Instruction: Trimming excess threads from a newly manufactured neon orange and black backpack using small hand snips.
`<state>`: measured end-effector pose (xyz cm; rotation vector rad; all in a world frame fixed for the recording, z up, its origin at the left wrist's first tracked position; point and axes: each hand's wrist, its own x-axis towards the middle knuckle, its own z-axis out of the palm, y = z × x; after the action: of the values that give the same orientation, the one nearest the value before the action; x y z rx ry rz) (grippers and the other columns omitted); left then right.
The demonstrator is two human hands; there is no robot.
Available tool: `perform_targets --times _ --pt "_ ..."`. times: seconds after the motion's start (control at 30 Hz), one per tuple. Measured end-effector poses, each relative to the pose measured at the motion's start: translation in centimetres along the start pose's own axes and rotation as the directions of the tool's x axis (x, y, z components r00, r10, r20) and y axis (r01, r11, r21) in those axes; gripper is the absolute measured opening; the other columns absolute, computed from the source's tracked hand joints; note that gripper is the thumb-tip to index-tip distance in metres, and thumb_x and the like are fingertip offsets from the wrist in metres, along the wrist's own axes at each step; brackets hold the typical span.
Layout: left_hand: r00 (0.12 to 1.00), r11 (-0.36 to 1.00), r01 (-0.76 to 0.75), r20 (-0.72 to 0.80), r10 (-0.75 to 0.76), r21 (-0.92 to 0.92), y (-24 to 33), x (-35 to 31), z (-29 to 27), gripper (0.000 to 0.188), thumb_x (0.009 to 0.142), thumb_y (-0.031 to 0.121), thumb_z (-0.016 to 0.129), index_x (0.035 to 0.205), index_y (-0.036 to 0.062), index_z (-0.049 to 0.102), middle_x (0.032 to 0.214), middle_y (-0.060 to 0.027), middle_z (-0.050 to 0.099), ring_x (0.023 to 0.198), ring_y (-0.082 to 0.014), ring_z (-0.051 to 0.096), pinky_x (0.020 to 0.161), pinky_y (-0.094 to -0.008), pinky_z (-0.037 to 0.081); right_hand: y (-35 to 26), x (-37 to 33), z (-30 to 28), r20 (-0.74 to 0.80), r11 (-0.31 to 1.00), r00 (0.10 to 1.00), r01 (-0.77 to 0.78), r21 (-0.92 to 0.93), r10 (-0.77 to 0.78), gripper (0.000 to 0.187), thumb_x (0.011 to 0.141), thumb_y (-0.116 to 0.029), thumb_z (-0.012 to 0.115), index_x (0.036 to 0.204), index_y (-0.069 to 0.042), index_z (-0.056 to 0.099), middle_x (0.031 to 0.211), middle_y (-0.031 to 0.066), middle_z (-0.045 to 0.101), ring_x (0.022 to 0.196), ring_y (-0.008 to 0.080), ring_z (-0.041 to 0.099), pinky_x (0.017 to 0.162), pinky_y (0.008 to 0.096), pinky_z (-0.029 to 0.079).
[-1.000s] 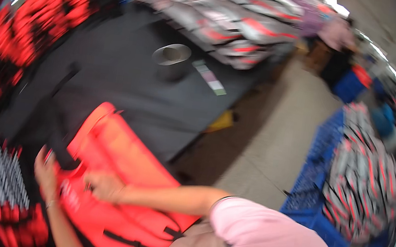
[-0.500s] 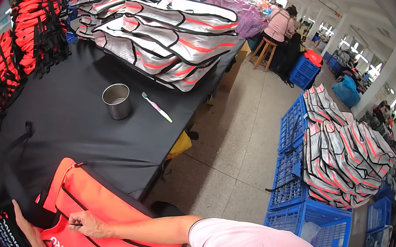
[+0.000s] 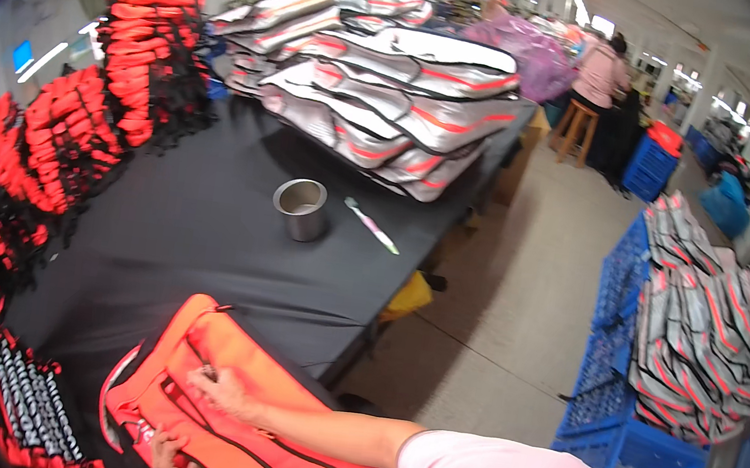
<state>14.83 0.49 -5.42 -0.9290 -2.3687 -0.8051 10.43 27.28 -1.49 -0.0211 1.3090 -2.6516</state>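
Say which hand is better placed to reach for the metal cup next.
Probably the right hand: it is higher on the orange bag, nearer in view to the metal cup. The left hand is lower, farther away.

Head-worn fisheye, looking down, forward across black table (image 3: pixel 206 221); orange bag (image 3: pixel 269 374) close.

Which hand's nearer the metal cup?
Right: the right hand is on the orange bag, below the metal cup in frame; the left hand touches the bag farther down.
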Motion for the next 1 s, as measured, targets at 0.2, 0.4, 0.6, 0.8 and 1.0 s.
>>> perform_targets --times 0.2,0.4,0.6,0.8,1.0 --pt "0.95 0.977 -0.11 0.31 0.049 0.183 16.7 4.8 -2.7 0.064 0.067 0.001 0.064 0.132 0.0081 0.06 0.126 -0.0137 0.059 0.123 -0.0338 0.053 0.112 -0.0559 0.035 -0.6 -0.1 -1.1 0.047 1.0 0.999 -0.009 -0.01 0.01 0.028 0.098 -0.034 0.063 0.093 -0.007 0.065 0.071 -0.0024 0.059 0.05 0.0032 0.044 0.043 0.0205 0.032" --pt "0.887 0.959 -0.199 0.379 0.263 -0.2 25.0 5.4 -1.0 0.042 0.08 0.009 0.066 0.121 0.0049 0.066 0.116 -0.013 0.067 0.109 -0.0294 0.063 0.097 -0.0462 0.049 -3.3 -1.9 -0.4 0.086 0.972 0.996 0.002 -0.234 0.018 0.026 0.097 -0.033 0.064 0.094 -0.007 0.066 0.075 -0.0031 0.061 0.06 0.0027 0.048 0.053 0.0203 0.037" --pt "0.597 0.506 0.802 0.397 -0.697 -0.317 24.5 5.5 -2.4 0.032 0.092 0.029 0.07 0.109 0.0012 0.072 0.093 -0.0111 0.073 0.084 -0.0164 0.068 0.073 -0.0303 0.054 -8.6 -9.5 0.3 0.45 0.898 0.882 0.079 -0.432 0.138 0.028 0.092 -0.032 0.066 0.096 -0.004 0.069 0.084 -0.0009 0.064 0.074 0.0088 0.056 0.069 0.0244 0.044" --pt "0.647 0.48 0.738 0.292 -0.705 -0.475 25.2 5.4 -1.7 0.018 0.093 0.015 0.068 0.099 -0.0022 0.069 0.073 0.0027 0.061 0.074 -0.0059 0.057 0.062 -0.0282 0.048 -7.9 -13.1 1.2 0.456 0.699 0.889 0.302 -0.648 0.039 0.022 0.089 -0.016 0.072 0.104 -0.001 0.068 0.093 0.0094 0.069 0.086 0.0141 0.066 0.075 0.0308 0.053" --pt "0.636 0.397 0.755 0.434 -0.638 -0.522 23.8 4.9 -2.1 0.042 0.078 0.012 0.083 0.113 -0.003 0.064 0.095 -0.0056 0.068 0.091 -0.0123 0.062 0.086 -0.0314 0.053 -9.3 -11.6 1.4 0.299 0.729 0.922 0.026 -0.684 0.248 0.01 0.088 -0.01 0.073 0.088 -0.001 0.071 0.077 0.0016 0.069 0.076 0.0066 0.063 0.069 0.0253 0.054"
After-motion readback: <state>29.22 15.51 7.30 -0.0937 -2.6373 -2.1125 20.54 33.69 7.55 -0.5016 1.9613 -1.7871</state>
